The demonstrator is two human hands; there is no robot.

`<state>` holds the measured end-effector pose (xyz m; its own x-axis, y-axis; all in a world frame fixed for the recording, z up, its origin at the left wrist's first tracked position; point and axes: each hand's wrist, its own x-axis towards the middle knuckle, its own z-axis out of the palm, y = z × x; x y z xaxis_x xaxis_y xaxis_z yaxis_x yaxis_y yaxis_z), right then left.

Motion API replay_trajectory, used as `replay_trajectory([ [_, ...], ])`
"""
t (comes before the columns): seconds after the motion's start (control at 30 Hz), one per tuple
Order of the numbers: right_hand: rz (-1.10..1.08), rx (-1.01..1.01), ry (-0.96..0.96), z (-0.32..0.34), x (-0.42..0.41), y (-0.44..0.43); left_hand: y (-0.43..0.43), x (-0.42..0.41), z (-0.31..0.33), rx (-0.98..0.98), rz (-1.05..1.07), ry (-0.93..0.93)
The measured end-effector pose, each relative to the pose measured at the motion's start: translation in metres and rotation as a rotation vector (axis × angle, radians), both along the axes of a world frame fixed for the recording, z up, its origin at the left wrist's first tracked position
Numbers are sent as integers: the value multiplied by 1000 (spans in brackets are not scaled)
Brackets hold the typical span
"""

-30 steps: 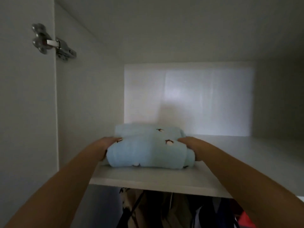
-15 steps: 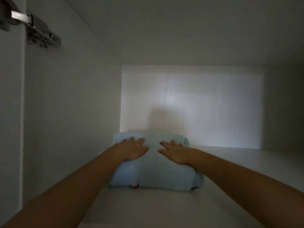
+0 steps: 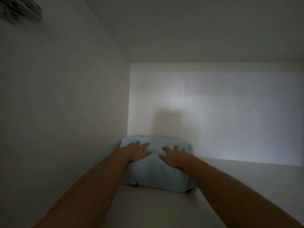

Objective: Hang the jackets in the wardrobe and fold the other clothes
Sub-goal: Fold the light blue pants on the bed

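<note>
A folded light-blue garment (image 3: pixel 154 175) with small dark prints lies on the white top shelf (image 3: pixel 246 183) of the wardrobe, close to the left wall and the back panel. My left hand (image 3: pixel 137 151) lies flat on its top left, fingers straight and spread. My right hand (image 3: pixel 175 156) rests flat on its top right in the same way. Both forearms reach in from the bottom of the view.
The wardrobe's left side wall (image 3: pixel 65 112) stands right beside the garment. A metal door hinge (image 3: pixel 19 11) shows at the top left. The shelf stretches away to the right of the garment, under a low ceiling panel (image 3: pixel 197 30).
A second ago both hands gripped the garment's sides at the shelf's front edge. They then moved on top of it, and the garment now lies deeper in, near the back panel.
</note>
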<state>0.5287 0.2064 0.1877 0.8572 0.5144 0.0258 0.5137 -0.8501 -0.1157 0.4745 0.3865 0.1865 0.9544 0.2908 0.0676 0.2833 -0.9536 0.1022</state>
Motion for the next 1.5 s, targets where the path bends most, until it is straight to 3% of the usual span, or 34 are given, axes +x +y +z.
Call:
replay_trajectory([
  [0.27,-28,-74,14,12,35,28,22,38,4,22,-37,-20],
  [0.33,-56,-90,-29,22,36,38,21,44,13,44,-34,-50],
  [0.47,-129,67,-81,10,44,54,25,56,4,40,31,-91],
  [0.63,-3,19,-302,-5,79,62,35,80,-6,111,1,-181],
  [0.8,26,-34,-188,-5,94,66,40,87,-6,77,-4,-67],
  [1.03,43,15,-141,-5,98,63,44,88,-6,34,-18,-78],
  [1.17,94,168,-244,-8,86,51,20,73,-3,277,49,-207],
  [1.3,194,228,-189,-3,55,21,-14,47,20,619,-51,-295],
  [1.4,213,155,-230,-8,20,-17,-30,24,30,548,83,-222],
  [1.5,247,-102,-453,0,-19,-65,-57,-7,42,500,153,-273],
])
